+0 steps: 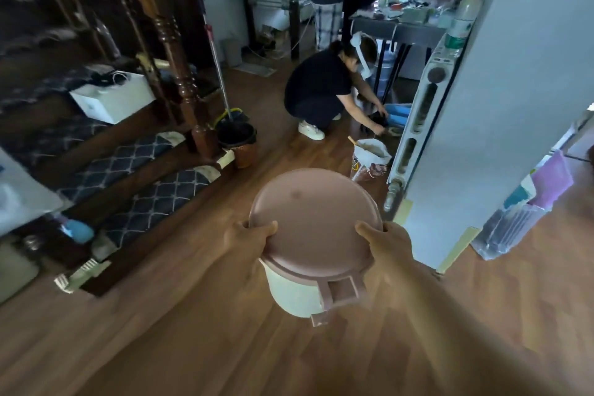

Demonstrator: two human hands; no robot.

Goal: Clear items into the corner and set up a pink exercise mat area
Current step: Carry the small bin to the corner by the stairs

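Lidded bin [313,222] held clear of floor [193,347], mid-room; left hand [250,236] and right hand [384,243] grasping lid rim, opposite sides; judged: lid may lift, so support body beneath, keep level, steer past radiator [421,112].

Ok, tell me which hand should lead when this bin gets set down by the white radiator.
Right, probably. The right hand grips the bin on its lid rim at the side nearer the radiator, which stands ahead on the right. The left hand holds the opposite side, towards the stairs.
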